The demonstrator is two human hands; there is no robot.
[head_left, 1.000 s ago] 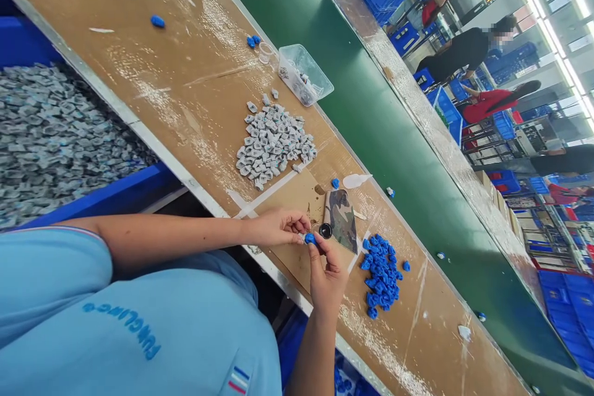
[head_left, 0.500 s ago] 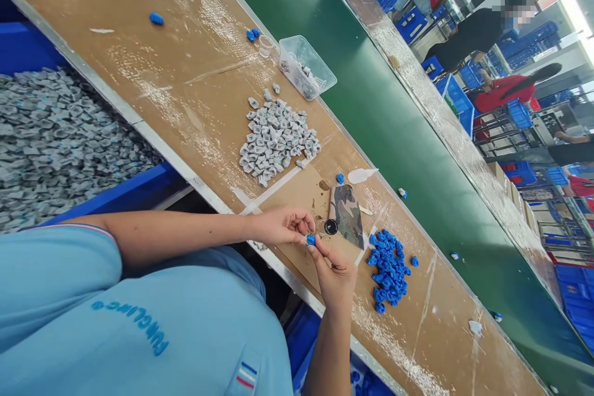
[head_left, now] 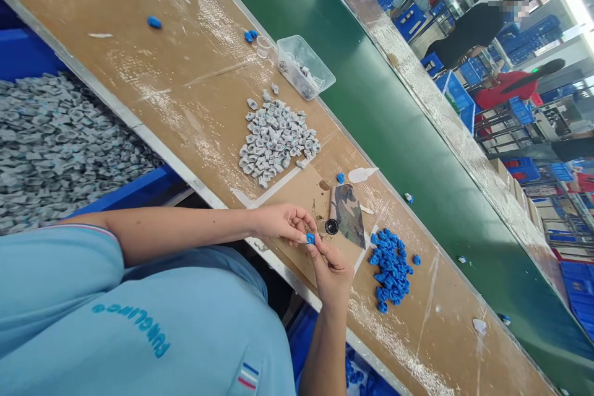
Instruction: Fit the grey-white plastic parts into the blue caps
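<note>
A small blue plastic piece (head_left: 310,238) is pinched between my two hands above the cardboard-covered bench. My left hand (head_left: 284,223) grips it from the left with thumb and fingertips. From the other side, my right hand (head_left: 333,269) closes its thumb and index finger on the same piece. The fingers cover part of it, so its full shape is hidden. Just beyond the fingertips stand a small round pot with black contents (head_left: 331,226) and a camouflage-patterned cloth (head_left: 349,215). A pile of blue pieces (head_left: 390,269) lies right of my right hand.
A heap of grey pieces (head_left: 277,139) lies beyond my left hand, near a clear plastic box (head_left: 325,71). A white squeeze bottle (head_left: 362,174) rests by the green conveyor (head_left: 385,117). A blue crate (head_left: 28,49) of grey pieces stands left. Other people work across the conveyor.
Small pieces on the green conveyor have shifted slightly towards the lower right. My hands keep nearly the same hold on the blue piece.
</note>
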